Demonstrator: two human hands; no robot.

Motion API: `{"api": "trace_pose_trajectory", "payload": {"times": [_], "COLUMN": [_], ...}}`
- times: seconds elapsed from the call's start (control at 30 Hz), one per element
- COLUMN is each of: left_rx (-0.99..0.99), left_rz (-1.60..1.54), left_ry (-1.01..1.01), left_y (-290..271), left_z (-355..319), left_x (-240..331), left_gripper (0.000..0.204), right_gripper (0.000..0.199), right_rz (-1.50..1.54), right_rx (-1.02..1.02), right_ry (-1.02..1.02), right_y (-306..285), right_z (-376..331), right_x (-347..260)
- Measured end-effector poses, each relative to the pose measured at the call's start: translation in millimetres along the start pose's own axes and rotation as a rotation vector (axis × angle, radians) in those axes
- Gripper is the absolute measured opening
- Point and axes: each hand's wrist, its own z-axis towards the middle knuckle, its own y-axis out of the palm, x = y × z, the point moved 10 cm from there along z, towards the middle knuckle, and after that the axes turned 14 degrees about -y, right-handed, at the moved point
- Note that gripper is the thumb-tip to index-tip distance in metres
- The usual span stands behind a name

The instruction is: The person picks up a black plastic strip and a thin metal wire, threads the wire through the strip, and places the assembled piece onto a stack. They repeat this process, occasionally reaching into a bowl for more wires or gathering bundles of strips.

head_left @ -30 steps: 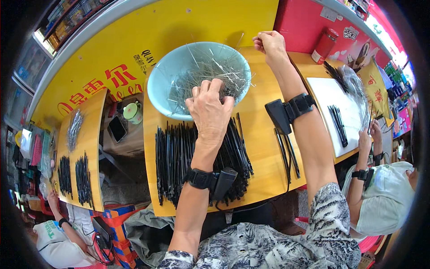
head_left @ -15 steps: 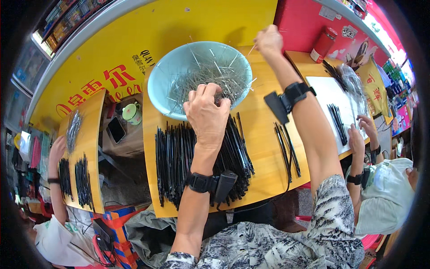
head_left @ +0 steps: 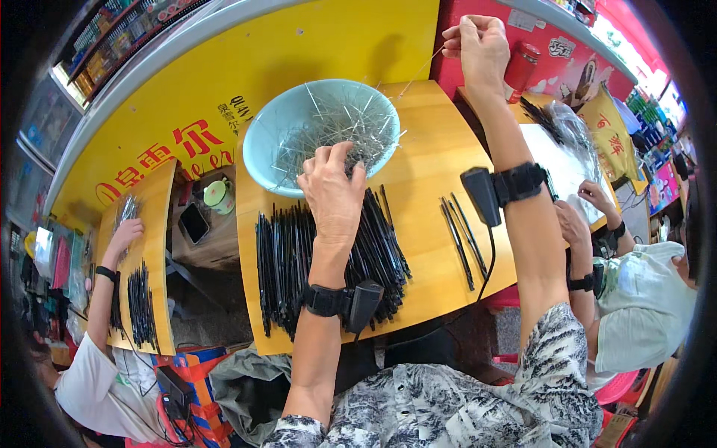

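A pale blue bowl (head_left: pixel 258 127) holds a tangled heap of thin clear strips (head_left: pixel 340 131). My left hand (head_left: pixel 332 190) is over the bowl's near rim, fingers curled down into the heap; its fingertips are partly hidden. Up and to the right of the bowl, my right hand (head_left: pixel 484 56) is raised with its fingers pinched on a thin clear strip, which slants down toward the table. Below the bowl lies a wide row of thin black strips (head_left: pixel 280 272), partly covered by my left forearm. A few separate black strips (head_left: pixel 461 243) lie to the right.
At the left table (head_left: pixel 160 231) a co-worker's hand (head_left: pixel 127 233) is beside clear and black strips. Another co-worker's hands (head_left: pixel 573 222) are at the right table's white surface (head_left: pixel 541 142). A phone (head_left: pixel 194 222), a lidded cup (head_left: pixel 219 196) and a red canister (head_left: pixel 521 71) stand or lie nearby.
My right hand has moved up and to the right, drawing the strip away from the bowl. My left hand stays at the bowl. The left co-worker's hand has moved onto the clear strips.
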Motion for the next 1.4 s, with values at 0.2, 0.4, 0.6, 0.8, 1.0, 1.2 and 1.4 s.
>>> {"api": "trace_pose_trajectory", "payload": {"times": [0.2, 0.4, 0.6, 0.8, 1.0, 1.2, 1.4], "left_rx": [0.176, -0.616, -0.652, -0.562, -0.443, -0.611, -1.085], "left_rz": [-0.045, -1.231, -1.311, -1.246, -1.177, -1.175, -1.023], "left_ry": [0.121, -0.422, -0.556, -0.650, -0.651, -0.659, -0.526], "left_y": [-39.7, -16.5, -29.1, -29.7, -48.1, -48.3, -21.5], "left_z": [-41.0, -115.0, -172.9, -204.0, -206.1, -203.6, -243.6], "left_x": [29.5, 24.3, 16.4, -21.3, -52.9, -49.8, -20.2], "left_gripper": [0.035, 0.027, 0.029, 0.022, 0.018, 0.018, 0.018], "right_gripper": [0.017, 0.017, 0.018, 0.015, 0.023, 0.026, 0.020], "right_rz": [0.155, 0.330, 0.497, 0.588, 0.600, 0.473, 0.522], "right_rx": [0.110, 0.126, 0.108, -0.007, -0.261, -0.531, -1.101], "right_ry": [-0.365, 0.154, 0.542, 0.833, 0.969, 0.971, 1.086], "right_y": [-54.3, -82.6, -89.6, -82.7, -72.6, -86.0, -66.7], "right_z": [-46.3, -144.0, -256.6, -330.6, -351.4, -350.8, -390.8], "right_x": [-115.0, -119.5, -107.8, -104.1, -122.7, -102.6, -136.3]}}
